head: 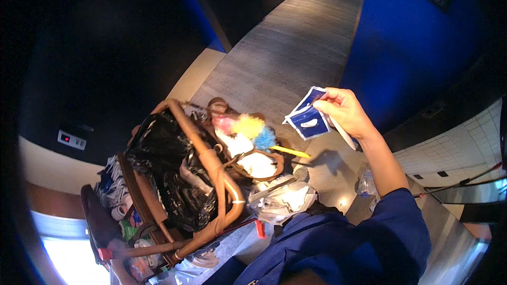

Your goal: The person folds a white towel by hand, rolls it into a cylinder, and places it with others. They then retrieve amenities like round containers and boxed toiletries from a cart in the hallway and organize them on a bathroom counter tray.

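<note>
My right hand (344,110) is raised at arm's length, its thumb and fingers closed on blue-and-white printed packets (307,120) that fan out to its left. A flat white strip shows under the palm. My left hand is out of view. Before me stands a cart with a brown tubular frame (210,162), lined with a black plastic bag (170,166). Beside it, to the left of the packets and lower, are a pink, yellow and blue fluffy duster (248,127), a yellow handle (290,151) and white items in a brown holder (259,165).
Clear plastic bags (285,200) with white contents hang at the cart's near side. Cloths (113,182) and bottles fill its left end. A plastic bottle (366,182) is beyond my forearm. A blue wall (404,47) borders the grey floor (277,51) on the right.
</note>
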Tool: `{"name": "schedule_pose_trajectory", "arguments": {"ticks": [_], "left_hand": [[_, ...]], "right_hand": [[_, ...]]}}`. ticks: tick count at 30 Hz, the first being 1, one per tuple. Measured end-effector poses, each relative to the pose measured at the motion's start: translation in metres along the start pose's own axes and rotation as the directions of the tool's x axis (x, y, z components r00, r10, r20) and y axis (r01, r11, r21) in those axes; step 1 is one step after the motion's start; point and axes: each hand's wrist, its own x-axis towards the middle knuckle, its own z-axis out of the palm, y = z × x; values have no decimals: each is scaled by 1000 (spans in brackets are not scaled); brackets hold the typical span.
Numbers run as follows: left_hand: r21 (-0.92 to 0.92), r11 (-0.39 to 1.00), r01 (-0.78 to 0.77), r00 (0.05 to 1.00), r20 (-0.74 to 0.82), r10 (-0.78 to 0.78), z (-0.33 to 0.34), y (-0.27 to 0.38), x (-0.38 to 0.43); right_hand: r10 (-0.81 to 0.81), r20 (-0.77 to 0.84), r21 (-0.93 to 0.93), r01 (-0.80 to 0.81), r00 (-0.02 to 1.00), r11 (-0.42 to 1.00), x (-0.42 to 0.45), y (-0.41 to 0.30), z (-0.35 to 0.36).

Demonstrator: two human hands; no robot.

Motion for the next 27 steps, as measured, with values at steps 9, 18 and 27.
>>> {"name": "schedule_pose_trajectory", "arguments": {"ticks": [9, 18, 27], "left_hand": [[207, 958, 198, 927, -358, -114, 9, 148, 5], [37, 998, -53, 592, -803, 61, -13, 389, -14], [-692, 385, -611, 787, -585, 197, 82, 732, -90]], "right_hand": [[47, -297, 57, -31, 954, 998, -89, 32, -93], [77, -360, 36, -68, 930, 997, -170, 33, -202], [162, -457, 239, -55, 874, 969, -300, 33, -324]]}}
